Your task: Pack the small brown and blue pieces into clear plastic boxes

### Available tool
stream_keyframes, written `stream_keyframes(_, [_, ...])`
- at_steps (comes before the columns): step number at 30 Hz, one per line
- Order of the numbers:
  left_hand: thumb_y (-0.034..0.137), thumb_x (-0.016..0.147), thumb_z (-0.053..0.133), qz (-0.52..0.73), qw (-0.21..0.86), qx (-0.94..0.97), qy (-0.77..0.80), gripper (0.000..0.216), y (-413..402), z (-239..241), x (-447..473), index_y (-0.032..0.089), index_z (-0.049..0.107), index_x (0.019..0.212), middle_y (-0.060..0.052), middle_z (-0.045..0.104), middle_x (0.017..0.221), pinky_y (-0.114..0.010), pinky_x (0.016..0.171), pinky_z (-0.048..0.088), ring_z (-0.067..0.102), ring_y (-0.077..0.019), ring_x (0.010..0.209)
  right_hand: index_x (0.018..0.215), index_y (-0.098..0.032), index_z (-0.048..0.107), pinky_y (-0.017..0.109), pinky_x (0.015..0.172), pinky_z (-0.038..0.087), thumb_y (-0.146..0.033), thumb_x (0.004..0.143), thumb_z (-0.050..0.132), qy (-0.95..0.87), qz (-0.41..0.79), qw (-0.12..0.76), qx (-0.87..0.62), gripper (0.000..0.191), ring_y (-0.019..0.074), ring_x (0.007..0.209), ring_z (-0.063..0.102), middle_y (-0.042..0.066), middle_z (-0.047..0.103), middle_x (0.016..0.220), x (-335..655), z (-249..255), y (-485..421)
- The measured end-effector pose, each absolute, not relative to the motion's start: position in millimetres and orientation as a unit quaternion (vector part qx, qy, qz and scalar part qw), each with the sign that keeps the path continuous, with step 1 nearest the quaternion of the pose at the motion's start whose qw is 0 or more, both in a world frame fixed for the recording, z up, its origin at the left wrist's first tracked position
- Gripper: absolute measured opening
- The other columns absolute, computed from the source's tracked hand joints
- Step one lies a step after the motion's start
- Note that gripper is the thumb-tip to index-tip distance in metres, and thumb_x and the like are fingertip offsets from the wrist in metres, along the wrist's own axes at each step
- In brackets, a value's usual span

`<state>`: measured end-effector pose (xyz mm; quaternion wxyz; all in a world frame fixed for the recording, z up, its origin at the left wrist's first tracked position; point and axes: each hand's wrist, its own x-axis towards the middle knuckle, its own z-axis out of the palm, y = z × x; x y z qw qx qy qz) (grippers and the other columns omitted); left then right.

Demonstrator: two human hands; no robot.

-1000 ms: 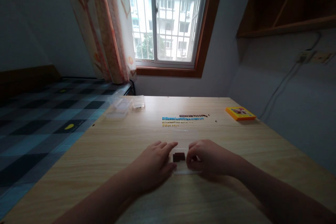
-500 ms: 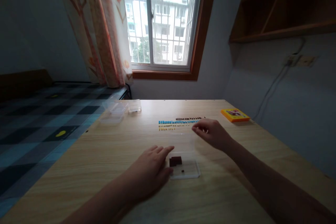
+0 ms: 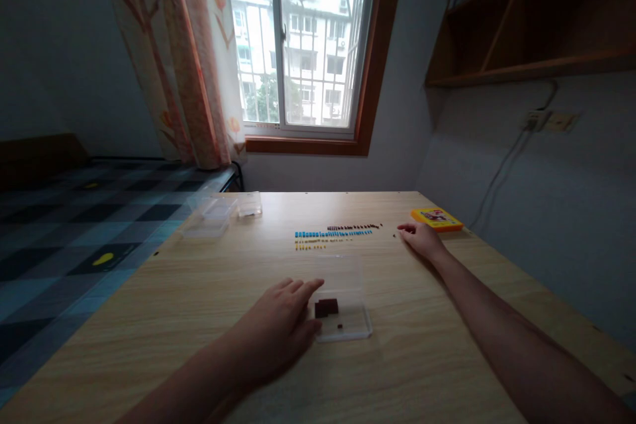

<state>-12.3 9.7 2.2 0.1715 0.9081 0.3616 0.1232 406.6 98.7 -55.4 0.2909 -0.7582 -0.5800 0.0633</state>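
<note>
A clear plastic case [image 3: 355, 331] lies with its lid laid back on the table, holding dark brown blocks [image 3: 326, 307] joined together and one small loose brown piece [image 3: 340, 326]. At its left edge rests my left hand [image 3: 291, 311], fingers stretched out and the thumb apart, touching the case. My right hand [image 3: 421, 238] is farther off to the right, low over the table, fingertips drawn together; whatever they hold is too small to make out. Just left of those fingertips is a tiny dark piece [image 3: 394, 235]. Rows of tiny blue pieces [image 3: 332, 234], dark pieces [image 3: 350, 227] and yellow pieces [image 3: 303, 248] lie left of it.
A yellow-orange box [image 3: 437, 219] sits behind my right hand near the table's right edge. Clear plastic boxes [image 3: 209, 215] stand at the back left. Beyond the wooden table [image 3: 199, 305] are a bed [image 3: 124, 212] on the left and a window ahead.
My right hand has moved right and slightly away, from the right end of the rows toward the yellow-orange box. My left hand stays at the case. The view has shifted slightly.
</note>
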Motion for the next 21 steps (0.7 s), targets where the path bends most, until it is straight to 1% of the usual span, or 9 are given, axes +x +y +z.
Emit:
stream_keyframes(4, [0.030,0.088,0.052,0.121,0.167,0.911,0.358,0.055,9.8,2.3,-12.8,0.022,0.048,0.143,-0.009,0.066,0.115,-0.045,0.100,0.044,0.056,-0.0283,0.114,0.104,-0.014,0.067,0.038,0.081,0.055,-0.036,0.094,0.062,-0.601,0.075,0.266,-0.750,0.024,0.0172,0.086,0.065,0.005,0.069,0.099,399.9,-54.9,97.1])
stream_keyframes(6, [0.030,0.089,0.052,0.119,0.164,0.911,0.359,0.055,9.8,3.0,-12.6,0.021,0.047,0.143,-0.009,0.066,0.116,-0.045,0.100,0.044,0.056,-0.0285,0.114,0.101,-0.015,0.070,0.036,0.081,0.053,-0.034,0.091,0.065,-0.609,0.075,0.261,-0.745,0.022,0.0173,0.084,0.066,0.005,0.071,0.095,397.8,-52.1,95.2])
stream_keyframes(9, [0.030,0.088,0.052,0.107,0.165,0.911,0.362,0.055,8.8,5.9,-11.2,0.019,0.048,0.143,-0.010,0.066,0.117,-0.045,0.101,0.044,0.056,-0.0292,0.115,0.093,-0.016,0.077,0.030,0.077,0.050,-0.030,0.084,0.066,-0.617,0.069,0.258,-0.740,0.019,0.0193,0.083,0.066,0.007,0.074,0.090,394.4,-46.2,90.8])
stream_keyframes(13, [0.030,0.088,0.053,0.109,0.165,0.910,0.364,0.054,6.4,10.2,-9.2,0.019,0.049,0.141,-0.010,0.066,0.116,-0.045,0.101,0.044,0.056,-0.0289,0.115,0.085,-0.015,0.079,0.030,0.070,0.046,-0.030,0.079,0.064,-0.630,0.066,0.255,-0.731,0.022,0.0221,0.078,0.067,0.009,0.075,0.082,382.3,-32.0,82.3])
stream_keyframes(15, [0.031,0.089,0.053,0.104,0.165,0.910,0.366,0.055,5.6,11.4,-8.8,0.018,0.048,0.142,-0.010,0.066,0.117,-0.044,0.102,0.043,0.055,-0.0288,0.116,0.086,-0.015,0.079,0.030,0.068,0.045,-0.031,0.080,0.063,-0.648,0.074,0.257,-0.713,0.024,0.0212,0.074,0.065,0.009,0.075,0.080,369.8,-19.7,76.0])
stream_keyframes(18, [0.033,0.090,0.053,0.092,0.167,0.910,0.368,0.056,5.5,12.1,-8.7,0.018,0.046,0.144,-0.011,0.065,0.121,-0.045,0.103,0.042,0.054,-0.0294,0.119,0.089,-0.017,0.078,0.027,0.064,0.043,-0.036,0.082,0.063,-0.697,0.101,0.259,-0.661,0.025,0.0175,0.068,0.062,0.005,0.073,0.077,340.7,3.3,60.1])
stream_keyframes(20, [0.033,0.090,0.053,0.089,0.169,0.910,0.368,0.056,5.7,12.3,-8.7,0.019,0.046,0.144,-0.011,0.064,0.122,-0.045,0.104,0.041,0.054,-0.0295,0.119,0.088,-0.020,0.078,0.025,0.063,0.043,-0.037,0.082,0.065,-0.739,0.131,0.254,-0.610,0.023,0.0150,0.068,0.059,0.002,0.071,0.075,315.7,17.4,44.0])
stream_keyframes(21, [0.033,0.090,0.053,0.090,0.170,0.911,0.366,0.056,5.7,12.3,-8.6,0.019,0.046,0.143,-0.010,0.064,0.122,-0.046,0.104,0.041,0.054,-0.0293,0.118,0.087,-0.020,0.078,0.024,0.061,0.042,-0.035,0.084,0.064,-0.775,0.156,0.244,-0.562,0.021,0.0142,0.067,0.058,0.002,0.069,0.075,302.8,22.8,35.0])
